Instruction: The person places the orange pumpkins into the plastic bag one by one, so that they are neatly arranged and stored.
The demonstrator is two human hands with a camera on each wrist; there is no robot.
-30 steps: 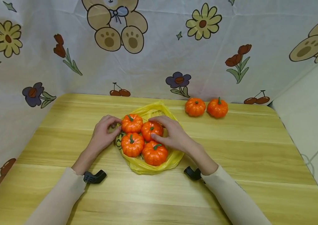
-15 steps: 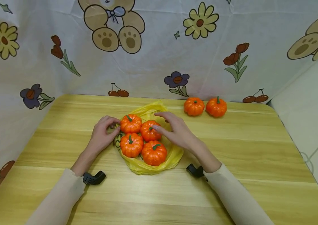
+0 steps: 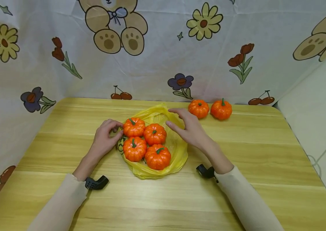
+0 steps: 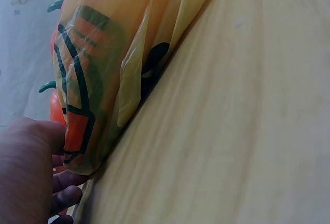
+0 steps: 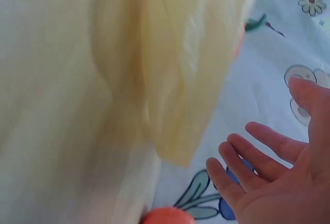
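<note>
Several small orange pumpkins with green stems, one of them a pumpkin [image 3: 155,134] on the right, sit in an opened yellow plastic bag [image 3: 177,157] on the table. At the bag's left edge my left hand [image 3: 105,134] pinches the rim between thumb and fingers; the left wrist view shows the printed bag wall [image 4: 103,69] beside the fingers [image 4: 67,180]. My right hand [image 3: 190,128] hovers over the bag's right rim, holding nothing. Its fingers [image 5: 263,157] are spread and relaxed in the right wrist view. Two more pumpkins, a left one [image 3: 198,109] and a right one [image 3: 221,109], stand outside the bag.
The wooden table [image 3: 255,160] backs onto a white cloth [image 3: 157,70] printed with bears and flowers. A pale wall [image 3: 319,128] borders the right side. Dark wrist devices, such as the left one [image 3: 97,183], stick out at both wrists.
My right hand has let go of the right-hand pumpkin inside the bag and moved up and to the right. The pumpkin stays in the bag. My left hand holds its place.
</note>
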